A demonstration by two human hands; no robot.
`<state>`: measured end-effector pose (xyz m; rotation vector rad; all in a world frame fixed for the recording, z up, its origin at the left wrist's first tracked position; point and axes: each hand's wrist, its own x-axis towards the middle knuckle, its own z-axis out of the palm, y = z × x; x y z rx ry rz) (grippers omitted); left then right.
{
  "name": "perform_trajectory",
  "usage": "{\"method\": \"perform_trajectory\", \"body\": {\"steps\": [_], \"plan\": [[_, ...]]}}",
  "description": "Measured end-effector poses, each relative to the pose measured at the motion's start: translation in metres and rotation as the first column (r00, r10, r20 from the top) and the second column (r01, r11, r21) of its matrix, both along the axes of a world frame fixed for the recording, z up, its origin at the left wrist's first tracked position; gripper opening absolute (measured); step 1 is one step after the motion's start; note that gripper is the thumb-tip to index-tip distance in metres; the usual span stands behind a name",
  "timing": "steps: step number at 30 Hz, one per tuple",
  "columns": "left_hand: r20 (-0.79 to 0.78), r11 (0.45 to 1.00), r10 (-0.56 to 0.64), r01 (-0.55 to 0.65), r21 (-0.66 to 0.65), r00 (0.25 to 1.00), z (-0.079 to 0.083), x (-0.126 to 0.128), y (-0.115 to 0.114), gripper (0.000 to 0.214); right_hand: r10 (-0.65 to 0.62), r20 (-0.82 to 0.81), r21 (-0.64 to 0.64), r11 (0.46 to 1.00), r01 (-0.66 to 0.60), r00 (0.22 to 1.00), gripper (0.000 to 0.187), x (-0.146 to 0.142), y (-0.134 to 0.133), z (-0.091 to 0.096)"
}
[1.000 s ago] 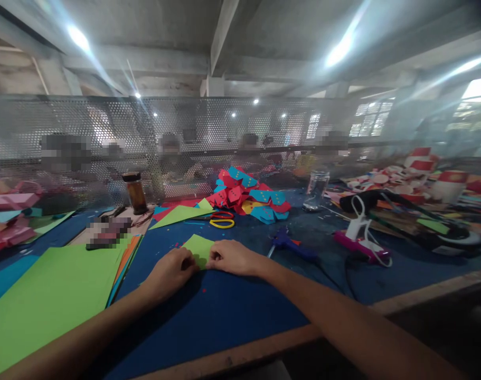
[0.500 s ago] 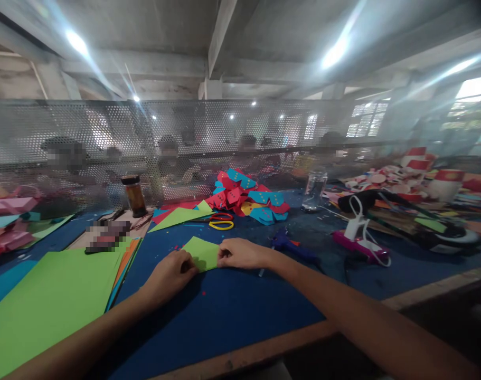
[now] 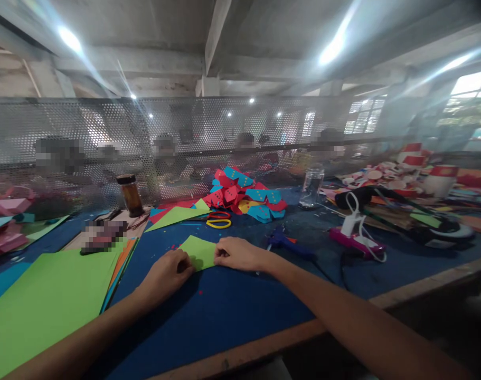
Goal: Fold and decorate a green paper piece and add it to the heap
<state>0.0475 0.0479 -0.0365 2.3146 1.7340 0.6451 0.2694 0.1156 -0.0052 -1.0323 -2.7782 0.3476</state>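
A small piece of green paper (image 3: 200,252) lies on the blue tabletop between my two hands. My left hand (image 3: 171,272) is closed with its fingertips at the paper's lower left edge. At the paper's right edge, my right hand (image 3: 238,254) pinches it, fingers curled and thumb against it. Just behind are scissors (image 3: 219,220) with red and yellow handles, and another cut green sheet (image 3: 177,215). A blue glue gun (image 3: 290,244) rests to the right of my right hand.
Large green sheets (image 3: 54,301) are stacked at left. A pile of red and blue folded paper pieces (image 3: 244,195) stands at the back. There are also a dark-lidded jar (image 3: 130,196), a clear glass (image 3: 311,187), a purple power strip (image 3: 357,244) and a perforated metal screen (image 3: 208,126).
The whole view has shifted slightly, so things appear a little further left. Both hands keep nearly the same hold on the green paper.
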Motion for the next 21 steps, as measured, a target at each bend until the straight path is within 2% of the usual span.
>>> {"method": "perform_trajectory", "body": {"steps": [9,21], "plan": [[0.002,1.000,0.000,0.000,-0.003,1.000,0.0011,0.0004,-0.0009,0.018,0.001,0.018,0.061,0.998,-0.002,1.000,0.013,0.0005,-0.0019,-0.0038],[0.016,1.000,-0.013,0.012,0.014,1.000,-0.0014,-0.0014,-0.0003,0.017,-0.039,0.080,-0.012,0.999,0.041,0.996,0.018,0.0050,0.0028,0.0035]]}}
